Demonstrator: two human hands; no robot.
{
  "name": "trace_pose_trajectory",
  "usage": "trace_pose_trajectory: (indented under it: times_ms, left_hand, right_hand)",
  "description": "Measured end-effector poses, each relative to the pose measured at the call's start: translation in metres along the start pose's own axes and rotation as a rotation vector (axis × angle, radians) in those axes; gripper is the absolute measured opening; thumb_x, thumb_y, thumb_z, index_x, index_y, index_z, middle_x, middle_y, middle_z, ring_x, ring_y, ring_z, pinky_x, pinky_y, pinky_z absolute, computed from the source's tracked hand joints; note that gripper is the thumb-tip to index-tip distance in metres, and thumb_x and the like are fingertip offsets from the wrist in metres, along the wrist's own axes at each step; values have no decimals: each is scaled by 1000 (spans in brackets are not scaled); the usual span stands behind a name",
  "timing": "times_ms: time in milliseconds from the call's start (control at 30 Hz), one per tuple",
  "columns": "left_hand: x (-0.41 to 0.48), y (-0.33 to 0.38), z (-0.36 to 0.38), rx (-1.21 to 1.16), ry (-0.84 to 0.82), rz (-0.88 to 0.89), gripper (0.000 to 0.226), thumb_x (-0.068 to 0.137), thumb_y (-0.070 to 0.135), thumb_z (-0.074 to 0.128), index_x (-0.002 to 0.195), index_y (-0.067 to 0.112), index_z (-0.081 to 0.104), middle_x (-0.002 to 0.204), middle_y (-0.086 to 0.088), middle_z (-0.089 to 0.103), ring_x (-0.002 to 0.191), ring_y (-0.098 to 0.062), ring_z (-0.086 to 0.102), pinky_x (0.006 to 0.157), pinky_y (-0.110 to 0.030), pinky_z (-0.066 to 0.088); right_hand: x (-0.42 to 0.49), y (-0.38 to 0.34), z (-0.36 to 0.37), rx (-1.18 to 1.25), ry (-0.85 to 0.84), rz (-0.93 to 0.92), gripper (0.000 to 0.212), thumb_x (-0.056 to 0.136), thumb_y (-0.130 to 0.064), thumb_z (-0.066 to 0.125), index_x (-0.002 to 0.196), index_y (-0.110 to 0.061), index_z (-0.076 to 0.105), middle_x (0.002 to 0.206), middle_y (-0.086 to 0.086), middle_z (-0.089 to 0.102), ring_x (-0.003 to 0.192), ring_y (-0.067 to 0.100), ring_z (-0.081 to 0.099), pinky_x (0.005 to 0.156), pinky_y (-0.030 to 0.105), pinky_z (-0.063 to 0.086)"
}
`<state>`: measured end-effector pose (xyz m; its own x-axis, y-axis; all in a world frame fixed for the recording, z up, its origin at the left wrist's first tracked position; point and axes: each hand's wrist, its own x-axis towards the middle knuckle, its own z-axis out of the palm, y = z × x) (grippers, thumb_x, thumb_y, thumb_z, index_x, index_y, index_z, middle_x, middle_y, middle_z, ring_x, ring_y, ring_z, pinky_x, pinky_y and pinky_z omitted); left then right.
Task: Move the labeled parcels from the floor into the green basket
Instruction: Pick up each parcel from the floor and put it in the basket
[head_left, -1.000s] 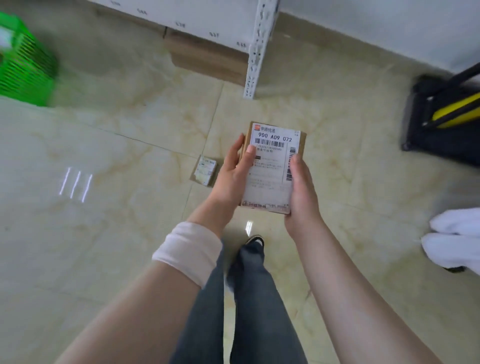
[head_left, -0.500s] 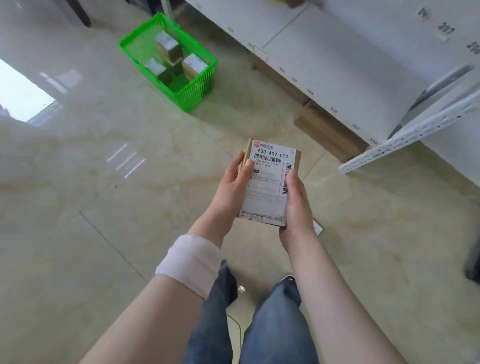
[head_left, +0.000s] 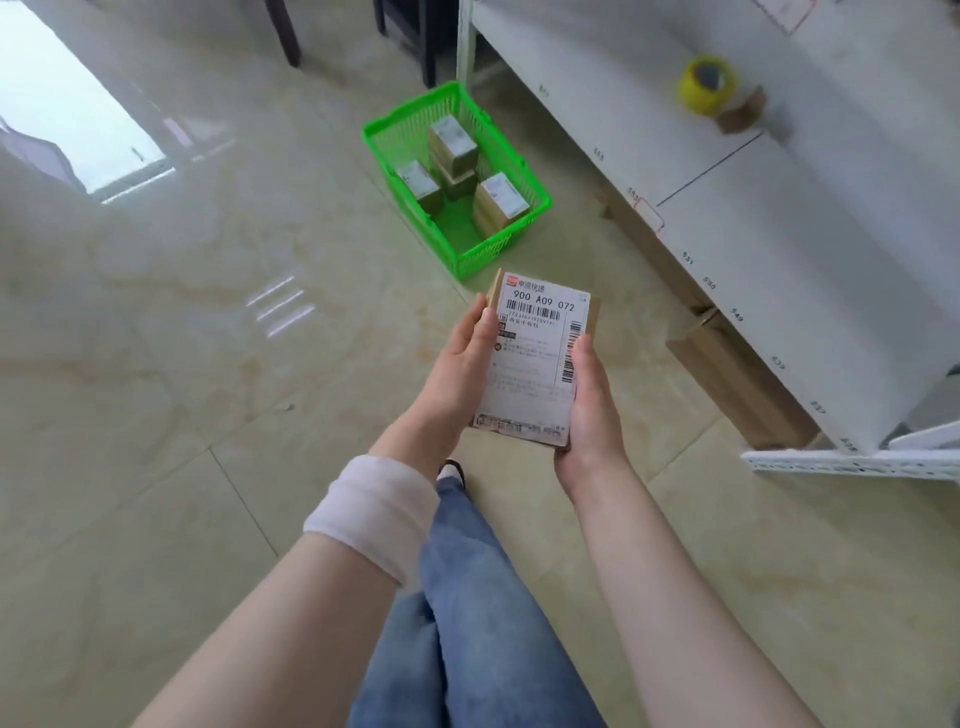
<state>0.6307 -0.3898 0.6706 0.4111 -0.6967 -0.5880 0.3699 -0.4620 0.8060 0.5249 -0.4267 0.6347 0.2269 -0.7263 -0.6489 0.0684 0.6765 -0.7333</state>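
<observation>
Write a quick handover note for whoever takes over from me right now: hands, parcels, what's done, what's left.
Left hand and right hand both hold one labeled parcel by its sides, label up.
Green basket sits on the floor ahead, beside the white shelf, with at least three parcels inside.
Done: those in the basket. Left: put the held parcel in; no other loose parcels show in this view.

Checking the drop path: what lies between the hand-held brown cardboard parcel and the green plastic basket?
Head view: only bare beige floor tile separates the brown cardboard parcel from the green plastic basket.
</observation>
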Motion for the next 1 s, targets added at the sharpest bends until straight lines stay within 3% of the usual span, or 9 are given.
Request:
trace_pose_trajectory:
  times_ms: [100,233,367,500,600,700,867,1000]
  left_hand:
    - [30,36,-32,-28,47,-12,42,97,39,35,137,29,41,123,6,55,121,-16,54,105,-35,42]
    - [79,77,-79,-52,88,-19,44,96,40,36,138,28,40,134,0,54,121,-17,53,107,-38,40]
    - [141,115,-130,-54,107,-18,48,96,40,36,142,26,36,132,4,52,118,-11,50,100,-27,38]
    - [206,149,-177,-16,37,-50,50,94,45,37,142,29,35,141,2,49,127,-14,48,111,-38,35]
    - [257,179,-200,39,-29,-51,48,96,38,37,142,26,36,140,1,49,126,-15,48,109,-31,36]
    - [298,201,-206,97,-101,-62,45,97,36,36,140,24,38,136,-1,52,122,-15,51,105,-29,37]
    - [388,225,-180,262,-208,-124,51,95,41,37,144,25,32,145,-1,45,132,-17,44,114,-39,32]
    - [474,229,-154,360,-278,-181,51,96,39,35,146,30,28,148,1,41,135,-18,40,115,-39,29]
  right_hand:
    - [27,-17,53,-32,-23,15,62,76,-57,51,126,-21,56,122,10,67,111,30,64,89,46,53]
    - [65,-37,123,-60,-56,7,47,89,-49,48,125,-19,56,122,12,66,110,32,63,86,44,53]
    - [111,-51,200,-107,-70,35,60,78,-56,50,127,-21,56,123,9,66,112,31,63,94,50,51]
    - [157,-59,265,-77,0,32,63,76,-58,52,127,-23,56,122,8,67,111,30,63,93,50,52]
    - [191,-66,304,-32,29,30,52,86,-56,48,128,-26,53,121,5,67,106,26,66,81,43,57]
    - [216,-74,326,26,65,54,45,93,-50,41,131,-28,49,119,2,68,97,19,67,66,30,55]
    - [285,-100,331,132,222,80,43,95,-43,43,133,-24,45,123,7,65,97,20,65,73,32,52]
    - [364,-110,329,155,270,71,45,95,-37,44,136,-18,42,125,11,62,100,23,64,74,33,55]
